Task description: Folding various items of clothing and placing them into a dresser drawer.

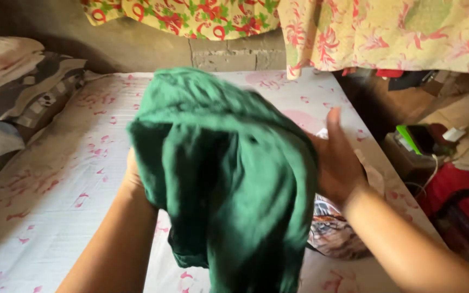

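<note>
Green cloth held up over bed, both hands.

Dark green garment (pixel 226 173) bunched, blurred, hanging between left hand (pixel 132 176), mostly hidden behind it, and right hand (pixel 336 160), palm against its side. Below: bed (pixel 55 184) with white, pink-flowered sheet. Stacked pillows (pixel 20 81) far left; patterned cloth (pixel 335 233) under right wrist; floral curtains (pixel 386 32) above.

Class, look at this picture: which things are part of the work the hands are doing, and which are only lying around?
In hand:
green garment
left hand, mostly hidden under it
right hand, against its side

Lying about:
patterned cloth
stacked pillows
hanging floral fabrics
bed sheet
</note>
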